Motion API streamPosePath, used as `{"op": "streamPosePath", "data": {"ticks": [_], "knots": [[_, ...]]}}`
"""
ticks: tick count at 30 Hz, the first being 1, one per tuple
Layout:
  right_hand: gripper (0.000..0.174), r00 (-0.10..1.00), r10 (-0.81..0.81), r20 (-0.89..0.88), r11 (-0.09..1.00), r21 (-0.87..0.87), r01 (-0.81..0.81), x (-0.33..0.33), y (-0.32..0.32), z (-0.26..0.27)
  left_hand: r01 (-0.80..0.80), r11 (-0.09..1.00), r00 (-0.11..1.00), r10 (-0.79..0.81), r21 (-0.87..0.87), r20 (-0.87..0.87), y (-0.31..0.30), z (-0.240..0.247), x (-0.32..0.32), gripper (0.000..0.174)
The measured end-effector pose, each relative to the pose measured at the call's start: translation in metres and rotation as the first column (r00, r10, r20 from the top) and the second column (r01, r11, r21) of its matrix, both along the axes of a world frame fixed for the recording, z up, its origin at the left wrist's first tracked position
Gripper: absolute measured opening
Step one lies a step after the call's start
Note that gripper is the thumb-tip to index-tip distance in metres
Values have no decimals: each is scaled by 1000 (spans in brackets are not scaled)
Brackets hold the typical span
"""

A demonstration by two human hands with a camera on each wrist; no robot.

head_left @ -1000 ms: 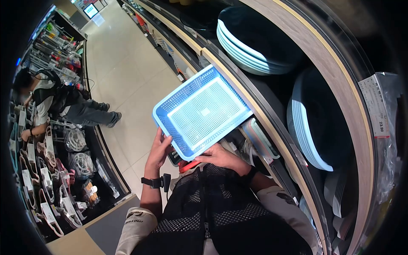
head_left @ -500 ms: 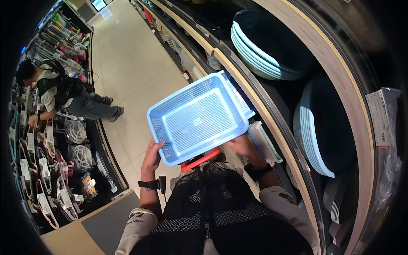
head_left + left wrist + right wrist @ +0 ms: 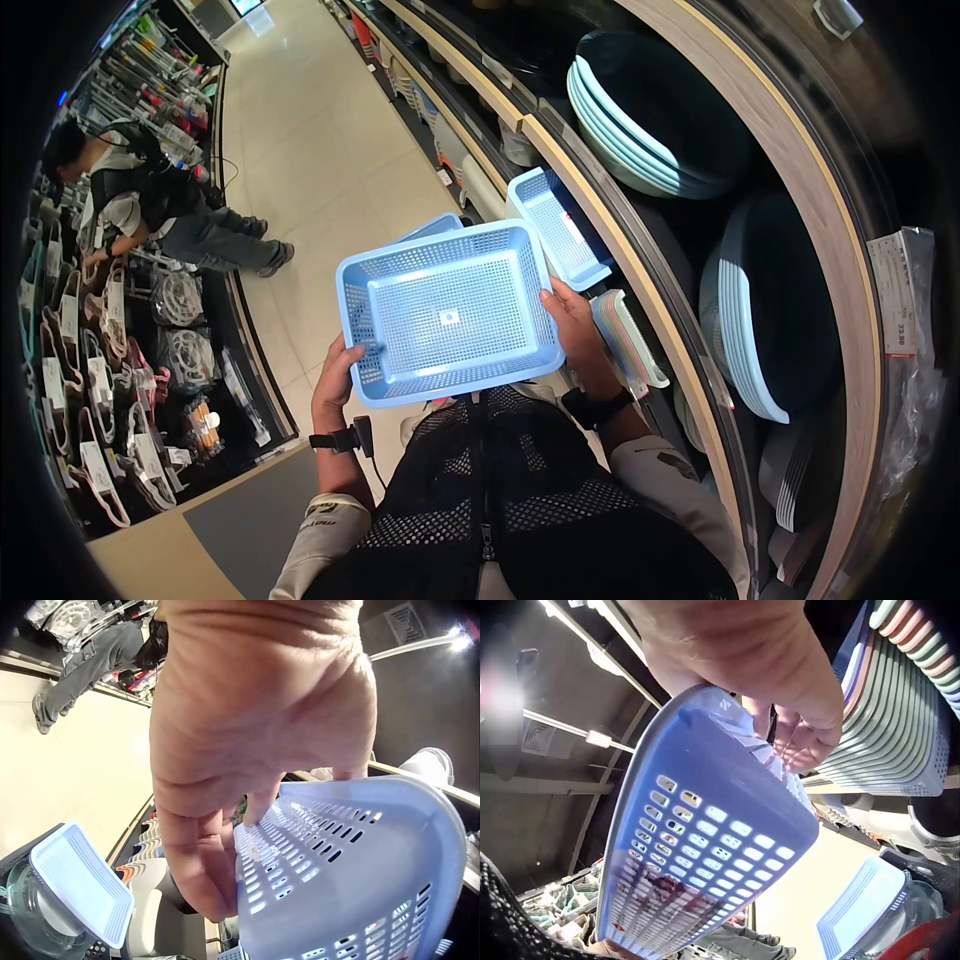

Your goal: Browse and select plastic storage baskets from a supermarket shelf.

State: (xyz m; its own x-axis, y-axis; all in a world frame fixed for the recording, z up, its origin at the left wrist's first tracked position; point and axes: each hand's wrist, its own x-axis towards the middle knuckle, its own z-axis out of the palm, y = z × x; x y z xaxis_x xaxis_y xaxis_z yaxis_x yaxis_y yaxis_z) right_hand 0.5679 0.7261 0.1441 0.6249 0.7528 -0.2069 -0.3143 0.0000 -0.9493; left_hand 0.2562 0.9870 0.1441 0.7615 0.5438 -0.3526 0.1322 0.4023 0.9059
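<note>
Both hands hold a light blue, rectangular plastic basket (image 3: pixel 449 372) with perforated walls and a small white label on its floor. It is level in front of the torso, with nothing inside. My left hand (image 3: pixel 336 374) grips its left side, thumb over the rim and fingers underneath, as the left wrist view shows. On the opposite side my right hand (image 3: pixel 575 322) grips the right wall, its thumb at the rim and fingers beneath. Beyond it, a similar blue basket (image 3: pixel 861 909) sits low beside a clear bowl (image 3: pixel 922 904) and a red handle (image 3: pixel 919 941).
On the right shelf stand another blue basket (image 3: pixel 562 228), stacked pastel baskets (image 3: pixel 630 340) and stacks of pale basins (image 3: pixel 740 340). A person (image 3: pixel 165 200) bends at the left rack of hangers (image 3: pixel 95 390). Tiled aisle floor (image 3: pixel 310 150) runs between.
The basket has moved left, away from the shelf, where another blue basket now shows. My right hand has shifted from the near edge to the right wall. The red handle is now mostly hidden in the head view.
</note>
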Motion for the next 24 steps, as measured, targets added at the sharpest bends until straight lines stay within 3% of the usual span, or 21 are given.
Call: {"op": "streamPosePath", "data": {"ticks": [3,5,9,11,17,24], "knots": [[39,998,-60,-14,998,13,60,-1,2,-1,-51,996,998,53,76,-23,-1,-11,0,59],[39,996,-54,-69,998,8,55,-2,2,6,-122,985,989,131,118,-73,-2,-10,3,49],[40,998,-44,-39,998,-36,43,-6,2,0,-236,970,963,242,62,-121,1,-15,5,53],[41,996,-55,-68,998,-45,52,-9,3,-1,-356,934,932,358,41,-49,3,-16,8,53],[39,999,-38,-27,994,-99,36,-11,2,-3,-438,881,895,447,180,-11,-4,9,21,46],[36,999,-37,-15,994,-104,35,-10,1,4,-451,889,887,438,74,142,13,-25,10,25]]}}
